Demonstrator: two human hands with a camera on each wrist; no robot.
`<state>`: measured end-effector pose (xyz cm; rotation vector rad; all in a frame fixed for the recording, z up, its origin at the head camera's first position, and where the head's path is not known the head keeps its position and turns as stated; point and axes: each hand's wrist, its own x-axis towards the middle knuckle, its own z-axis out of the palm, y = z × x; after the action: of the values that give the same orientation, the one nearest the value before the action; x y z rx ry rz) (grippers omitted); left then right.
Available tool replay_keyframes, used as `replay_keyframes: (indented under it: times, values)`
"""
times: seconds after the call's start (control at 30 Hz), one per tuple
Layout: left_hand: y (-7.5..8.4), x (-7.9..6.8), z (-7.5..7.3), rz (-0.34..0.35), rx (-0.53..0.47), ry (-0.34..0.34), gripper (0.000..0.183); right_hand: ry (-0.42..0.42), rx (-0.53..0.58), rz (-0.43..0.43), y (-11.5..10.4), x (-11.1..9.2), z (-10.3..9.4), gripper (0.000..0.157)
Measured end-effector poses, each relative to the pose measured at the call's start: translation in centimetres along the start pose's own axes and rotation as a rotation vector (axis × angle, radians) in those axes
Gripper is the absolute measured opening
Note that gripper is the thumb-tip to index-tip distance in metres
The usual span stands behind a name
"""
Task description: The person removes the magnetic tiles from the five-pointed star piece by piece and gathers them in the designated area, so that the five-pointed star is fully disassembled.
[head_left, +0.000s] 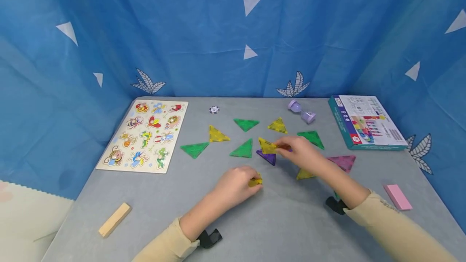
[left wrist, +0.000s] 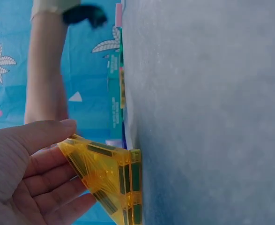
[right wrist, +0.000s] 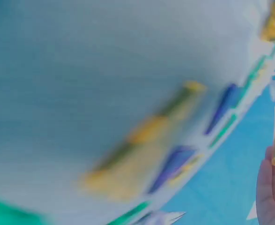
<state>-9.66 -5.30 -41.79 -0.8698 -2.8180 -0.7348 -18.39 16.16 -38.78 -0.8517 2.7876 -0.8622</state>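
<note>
My left hand (head_left: 234, 187) holds a yellow triangular magnetic tile (left wrist: 97, 173) on edge against the grey table. In the left wrist view a second yellow frame seems joined along its lower edge. Thumb and fingers of my right hand (head_left: 302, 153) pinch another yellow triangular tile (head_left: 267, 146), raised above the table. Behind it lies a purple triangle tile (head_left: 268, 158), partly covered. Under the right forearm are a yellow tile (head_left: 306, 174) and a magenta tile (head_left: 344, 163), both partly hidden. A green tile (head_left: 242, 148) lies just left of the purple one.
More green and yellow triangles (head_left: 218, 134) lie farther back. A wooden insect puzzle board (head_left: 178, 112) is at back left, a wooden block (head_left: 115, 219) at front left. At right are an hourglass (head_left: 301, 111), a boxed set (head_left: 371, 122) and a pink block (head_left: 398, 197).
</note>
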Motion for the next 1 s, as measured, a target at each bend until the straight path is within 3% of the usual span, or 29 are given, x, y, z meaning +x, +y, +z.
replay_keyframes:
  times: [0.1, 0.23, 0.37, 0.5, 0.63, 0.8, 1.0]
  values:
    - [0.0, 0.0, -0.1, 0.014, 0.018, -0.005, 0.015, -0.123, 0.144, 0.013, -1.5, 3.4, 0.7, 0.021]
    - [0.0, -0.1, 0.0, 0.028, 0.045, -0.016, 0.014, -0.398, 0.280, -0.005, -3.7, 8.2, 2.9, 0.024]
    - [0.0, -0.1, 0.1, 0.050, 0.069, -0.013, 0.016, -0.615, 0.312, -0.002, -6.0, 11.1, 5.3, 0.021]
    - [0.0, -0.1, 0.2, 0.072, 0.071, 0.004, 0.015, -0.716, 0.289, -0.017, -7.8, 12.5, 7.1, 0.018]
    - [0.0, -0.1, 0.2, 0.071, 0.070, 0.002, 0.015, -0.734, 0.260, -0.021, -8.8, 13.0, 8.2, 0.018]
    - [0.0, -0.1, 0.2, 0.063, 0.072, -0.007, 0.017, -0.668, 0.227, -0.051, -9.2, 13.1, 8.7, 0.027]
    - [0.0, -0.1, 0.3, 0.075, 0.061, 0.004, 0.016, -0.532, 0.318, -0.034, -7.7, 12.3, 6.0, 0.036]
